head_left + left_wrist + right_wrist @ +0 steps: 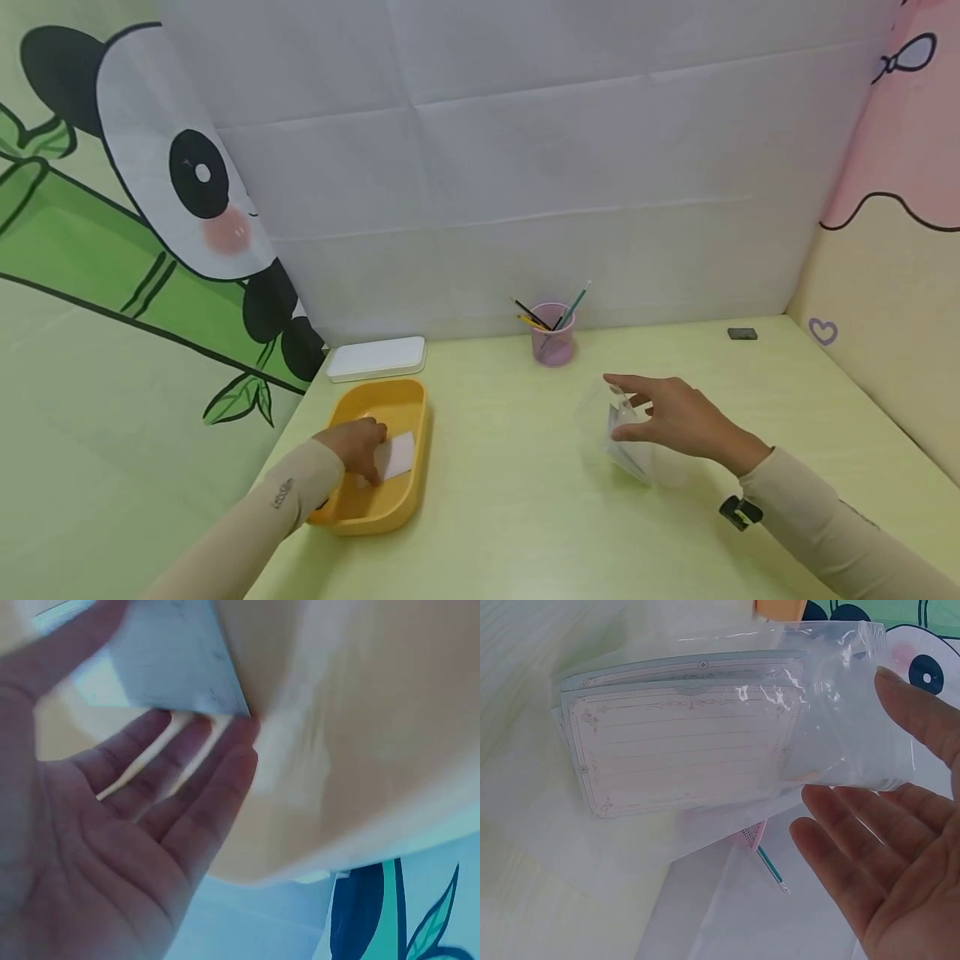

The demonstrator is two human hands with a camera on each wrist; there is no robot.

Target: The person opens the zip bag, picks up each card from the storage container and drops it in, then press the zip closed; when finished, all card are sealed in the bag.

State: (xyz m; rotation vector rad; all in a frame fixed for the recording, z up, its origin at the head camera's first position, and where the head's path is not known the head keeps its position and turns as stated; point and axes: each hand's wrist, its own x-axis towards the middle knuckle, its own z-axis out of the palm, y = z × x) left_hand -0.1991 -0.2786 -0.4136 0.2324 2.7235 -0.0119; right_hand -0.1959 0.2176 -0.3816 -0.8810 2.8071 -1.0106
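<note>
Clear plastic bag (727,742) of lined note cards (682,742) stands mid-table, right hand (675,417) pinching its top edge. Thin, slippery, floppy; probably best gripped by rim. Left hand (356,446), fingers loosely apart, touching white card (393,456) inside yellow tray (408,400).

table (525,517): pale green | on it: yellow tray (408,492), white lid (377,358), pink cup (552,342), small dark block (742,334), perhaps an eraser

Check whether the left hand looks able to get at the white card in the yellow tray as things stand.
Probably yes. The left hand is already inside the yellow tray, fingers at the edge of the white card. Nothing lies over the card, and the tray's white lid sits apart behind it.
</note>
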